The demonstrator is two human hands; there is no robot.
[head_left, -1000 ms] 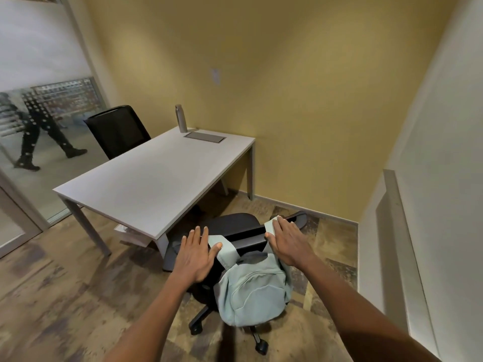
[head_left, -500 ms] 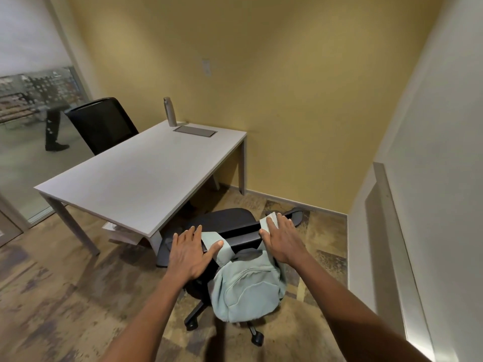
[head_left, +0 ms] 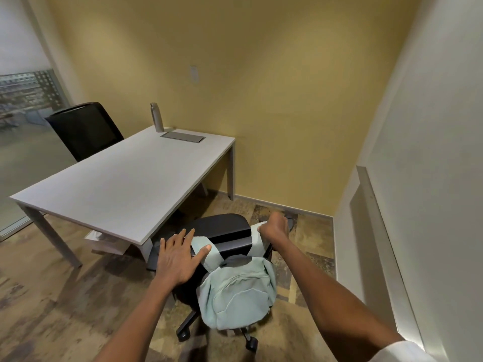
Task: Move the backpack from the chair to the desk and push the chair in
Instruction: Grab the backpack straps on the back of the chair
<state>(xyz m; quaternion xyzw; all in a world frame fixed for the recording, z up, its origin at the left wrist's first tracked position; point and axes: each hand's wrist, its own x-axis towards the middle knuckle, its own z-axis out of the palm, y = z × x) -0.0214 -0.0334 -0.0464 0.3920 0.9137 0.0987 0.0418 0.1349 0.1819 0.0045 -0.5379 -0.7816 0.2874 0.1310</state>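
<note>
A pale green backpack (head_left: 239,291) hangs behind the backrest of a black office chair (head_left: 222,228), its two straps looped over the backrest top. My left hand (head_left: 179,256) lies flat and spread on the left strap at the backrest's left end. My right hand (head_left: 274,227) is closed around the right strap at the backrest's right end. The chair stands just off the near right corner of the white desk (head_left: 125,184), its seat facing the desk.
On the desk's far end stand a metal bottle (head_left: 156,117) and a grey cable hatch (head_left: 183,137). A second black chair (head_left: 83,129) sits behind the desk. A yellow wall is ahead, a white wall close on the right, glass on the left.
My right hand has gone from lying flat on the right strap to a closed grip around it. The left hand stays spread on the left strap. The view has shifted slightly.
</note>
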